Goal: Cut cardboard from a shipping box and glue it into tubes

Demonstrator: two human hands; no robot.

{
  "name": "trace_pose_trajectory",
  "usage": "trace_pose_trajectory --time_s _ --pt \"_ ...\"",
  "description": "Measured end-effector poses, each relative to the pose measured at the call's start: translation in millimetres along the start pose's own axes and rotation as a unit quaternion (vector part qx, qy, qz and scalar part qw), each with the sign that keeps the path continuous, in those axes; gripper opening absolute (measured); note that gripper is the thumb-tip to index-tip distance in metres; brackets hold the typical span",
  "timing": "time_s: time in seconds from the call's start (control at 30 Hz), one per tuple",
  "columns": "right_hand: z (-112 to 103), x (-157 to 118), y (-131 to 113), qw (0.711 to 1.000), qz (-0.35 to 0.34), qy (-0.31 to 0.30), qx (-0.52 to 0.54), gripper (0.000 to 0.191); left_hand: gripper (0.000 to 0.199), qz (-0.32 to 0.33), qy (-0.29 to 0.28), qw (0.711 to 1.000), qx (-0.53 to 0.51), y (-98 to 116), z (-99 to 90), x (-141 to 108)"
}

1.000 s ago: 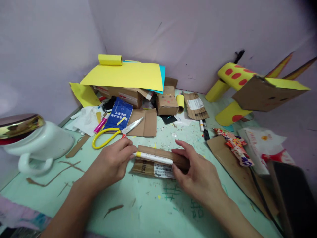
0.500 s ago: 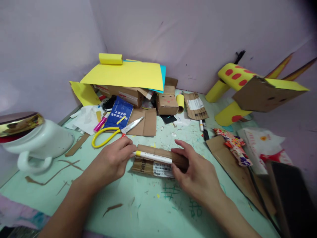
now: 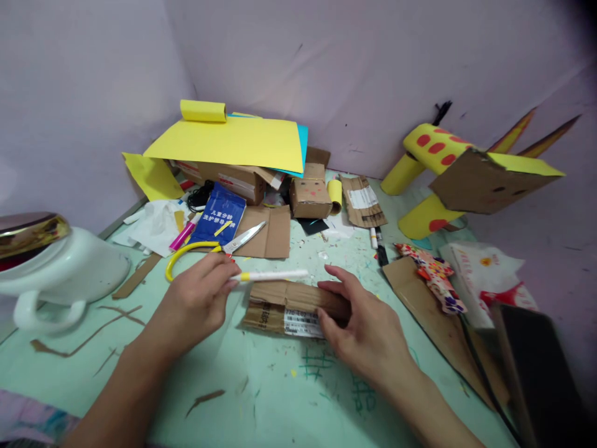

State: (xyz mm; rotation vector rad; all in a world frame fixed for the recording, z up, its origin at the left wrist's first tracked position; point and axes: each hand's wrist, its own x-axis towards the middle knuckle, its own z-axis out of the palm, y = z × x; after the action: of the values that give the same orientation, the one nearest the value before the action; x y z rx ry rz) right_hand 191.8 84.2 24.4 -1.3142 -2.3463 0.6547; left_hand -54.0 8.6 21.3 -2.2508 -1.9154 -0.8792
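Between the fingers of my left hand (image 3: 200, 295) is a white marker (image 3: 277, 275) with a yellow band, its long end pointing right. It hovers just behind and above a folded piece of brown cardboard (image 3: 268, 292) that bears a printed label. My right hand (image 3: 366, 320) grips the right end of this cardboard, thumb in front and fingers over the top. Yellow-handled scissors (image 3: 240, 239) lie behind my left hand, partly on a flat cardboard sheet (image 3: 278, 233).
Yellow paper (image 3: 228, 143) covers cardboard boxes at the back. A cardboard giraffe (image 3: 485, 183) stands at the right, above a cardboard strip (image 3: 405, 280) and a dark device (image 3: 536, 373). On the left is a white mug-like pot (image 3: 84, 261). Paper scraps litter the green tabletop.
My left hand has drawn the marker left and up, off the front of the cardboard. My right hand keeps its hold at the right end. The view has shifted slightly.
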Motion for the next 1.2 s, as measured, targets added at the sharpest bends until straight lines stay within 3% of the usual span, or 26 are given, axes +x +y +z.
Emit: trace_pose_trajectory --time_s 0.1,0.33,0.5,0.67,0.87,1.07,1.2 --pt "0 1 0 1.000 0.001 -0.001 0.002 0.051 0.016 -0.072 0.022 0.996 0.046 -4 -1.0 -2" --pt "3 0 3 1.000 -0.011 0.007 0.001 0.050 0.016 -0.126 -0.058 0.987 0.080 -10 5.5 -4" --pt "5 2 4 1.000 -0.022 0.016 0.000 0.051 0.018 -0.124 -0.087 0.984 0.092 -12 8.9 -3" --pt "5 1 5 1.000 -0.020 0.011 0.002 0.051 0.016 -0.126 -0.080 0.979 0.136 -9 7.9 0" --pt "3 0 1 1.000 -0.004 -0.001 0.007 0.051 0.018 -0.073 -0.096 0.978 0.172 -1 16.0 13" --pt "-2 4 -8 1.000 0.022 -0.015 0.012 0.054 0.027 -0.064 -0.033 0.978 0.197 -6 18.2 14" --pt "-5 5 -12 0.998 0.039 -0.038 0.010 0.058 0.032 -0.061 -0.036 0.971 0.230 -11 10.7 24"
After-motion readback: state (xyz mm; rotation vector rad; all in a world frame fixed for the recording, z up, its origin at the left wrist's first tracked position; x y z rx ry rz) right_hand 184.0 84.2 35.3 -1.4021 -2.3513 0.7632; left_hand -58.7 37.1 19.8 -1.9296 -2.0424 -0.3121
